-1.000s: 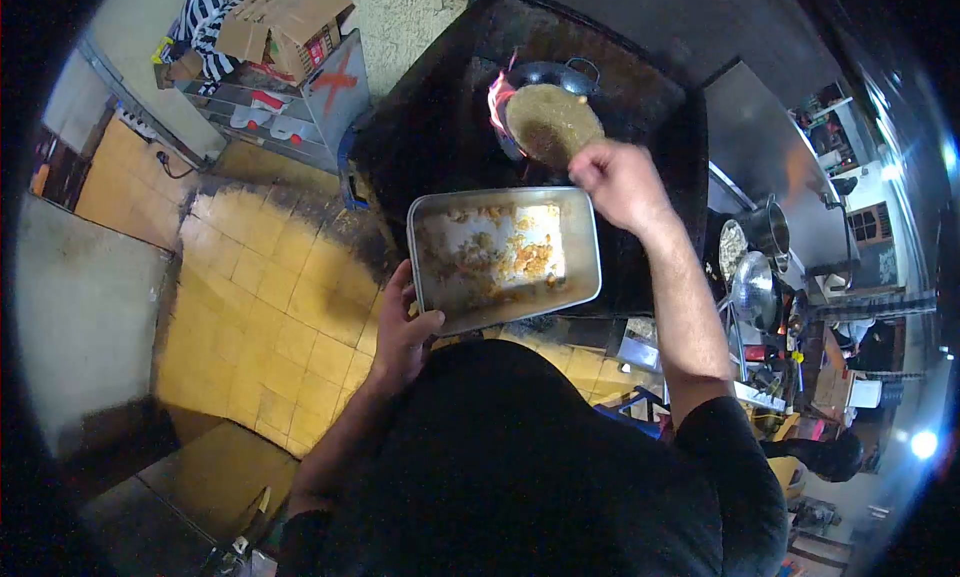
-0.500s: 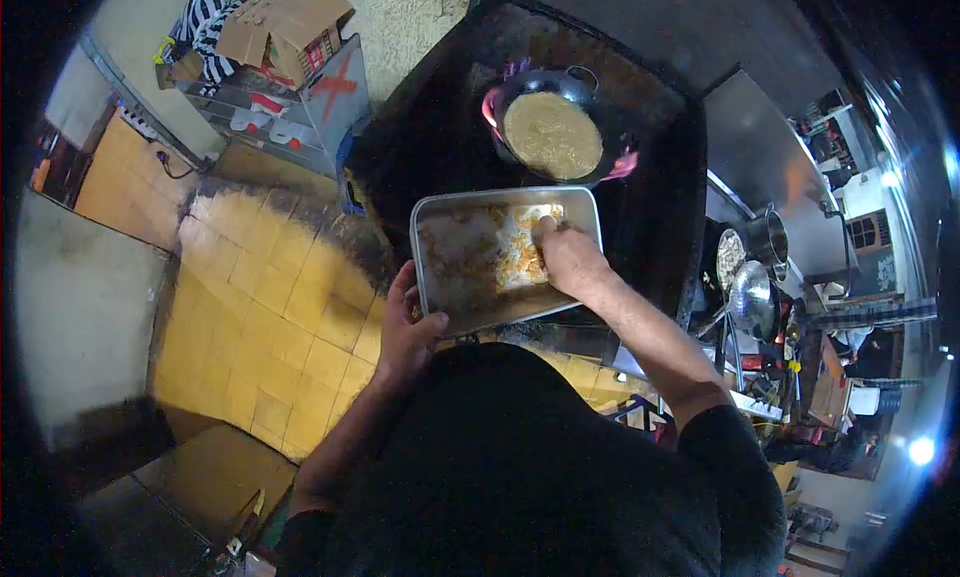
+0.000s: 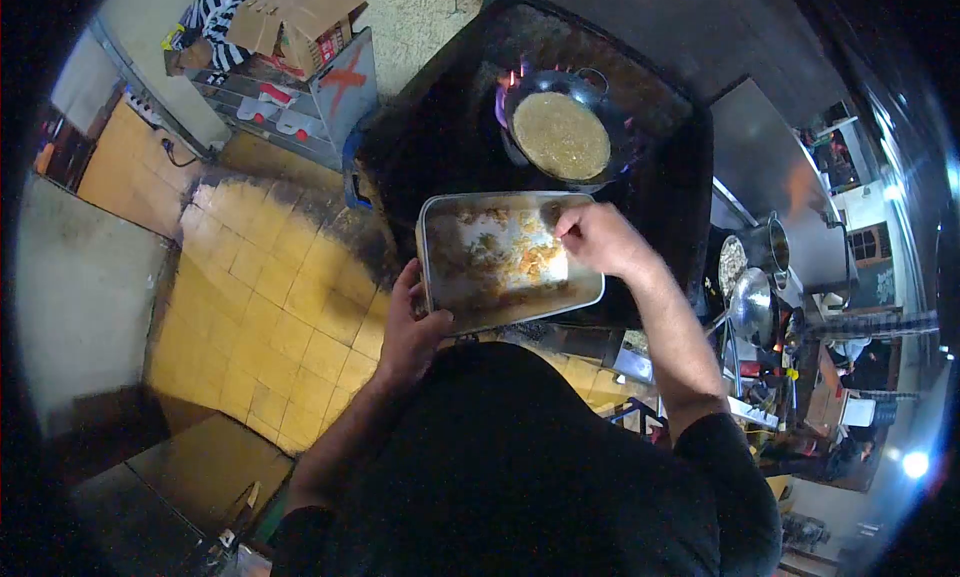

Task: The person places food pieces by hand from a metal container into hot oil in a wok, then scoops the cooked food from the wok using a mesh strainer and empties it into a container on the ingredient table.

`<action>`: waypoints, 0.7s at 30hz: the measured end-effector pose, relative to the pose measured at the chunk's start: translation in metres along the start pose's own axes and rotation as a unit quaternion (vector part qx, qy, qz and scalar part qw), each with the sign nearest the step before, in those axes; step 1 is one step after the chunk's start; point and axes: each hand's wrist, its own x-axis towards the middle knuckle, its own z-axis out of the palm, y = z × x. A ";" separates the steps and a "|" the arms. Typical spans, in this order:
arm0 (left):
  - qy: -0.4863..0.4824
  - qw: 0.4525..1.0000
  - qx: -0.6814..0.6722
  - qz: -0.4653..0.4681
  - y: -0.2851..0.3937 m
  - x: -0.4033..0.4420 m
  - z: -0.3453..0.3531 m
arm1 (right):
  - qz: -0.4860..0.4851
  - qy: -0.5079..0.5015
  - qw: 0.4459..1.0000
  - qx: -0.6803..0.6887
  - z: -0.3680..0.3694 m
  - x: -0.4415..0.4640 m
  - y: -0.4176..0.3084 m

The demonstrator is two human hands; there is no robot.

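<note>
Wok (image 3: pixel 600 102) of tan, frothy-looking liquid (image 3: pixel 562 135) sits at about 1 o'clock from the tray (image 3: pixel 480 323), on a big black stove (image 3: pixel 430 147), with flames (image 3: pixel 503 102) poking out on two sides. Cardboard box (image 3: pixel 290 27) is up at 11 o'clock on a metal shelf unit (image 3: pixel 350 87) with a red X. Yellow tiled floor (image 3: pixel 260 287) at 9, deep pot (image 3: pixel 768 242) around 3. Only thing in the way is the right hand (image 3: pixel 603 239), which blocks part of the tray's inside.

Tray's right in front of the person, rectangular, dull metal, kinda grubby, with orange-brown bits (image 3: pixel 530 260) scattered and clumped on the bottom. Left hand (image 3: pixel 412 327) grips its lower-left corner at 8 o'clock, thumb up by the rim. Right hand's over the 2 o'clock side, fingers bunched; can't tell if they're pinching anything.

Count: one tray, one wok, bits too jumbled to number.
</note>
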 end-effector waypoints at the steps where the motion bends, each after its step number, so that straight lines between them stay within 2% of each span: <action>1: 0.002 1.000 0.013 -0.009 -0.002 -0.001 -0.002 | 0.036 -0.018 0.998 0.052 -0.017 0.006 -0.001; 2: -0.001 1.000 0.015 -0.013 -0.002 -0.001 -0.002 | 0.072 -0.034 0.991 0.105 -0.032 0.012 -0.002; 4: -0.017 1.000 -0.017 0.015 -0.002 0.000 -0.001 | 0.089 0.193 0.974 0.080 -0.049 0.029 -0.003; 5: -0.018 1.000 -0.016 0.014 0.000 -0.001 -0.001 | 0.033 0.299 0.953 -0.036 -0.053 0.033 0.002; 6: -0.018 0.999 -0.029 0.012 0.002 -0.003 0.001 | 0.009 0.318 0.945 -0.080 -0.059 0.033 -0.001; 8: -0.016 0.999 -0.042 0.012 0.006 -0.005 0.001 | 0.032 0.257 0.966 0.005 -0.055 0.022 -0.019; 10: -0.019 0.999 -0.048 0.014 0.007 -0.007 0.002 | 0.048 0.090 0.995 -0.009 -0.035 0.012 -0.028; 11: -0.017 0.999 -0.049 0.014 0.006 -0.007 0.000 | 0.012 0.030 0.999 0.028 -0.015 0.012 -0.020; 12: -0.009 1.000 -0.021 0.004 0.005 -0.007 -0.003 | 0.020 -0.017 0.998 -0.051 0.006 0.014 -0.018; 13: -0.001 1.000 0.006 -0.005 0.004 -0.007 -0.006 | -0.033 0.004 0.994 -0.106 0.025 0.015 -0.019; 14: -0.001 1.000 0.006 -0.006 0.004 -0.008 -0.008 | 0.011 0.006 0.991 -0.131 0.044 0.016 -0.019; 16: -0.023 1.000 0.002 0.008 0.004 -0.009 -0.012 | 0.037 0.003 0.987 -0.158 0.066 0.024 -0.011; 20: -0.023 0.999 0.033 0.017 0.002 -0.009 -0.017 | 0.014 0.001 0.996 -0.083 0.028 0.020 -0.013; 21: -0.020 1.000 0.006 0.004 0.006 -0.011 -0.013 | 0.002 -0.039 0.997 -0.066 0.004 0.017 -0.020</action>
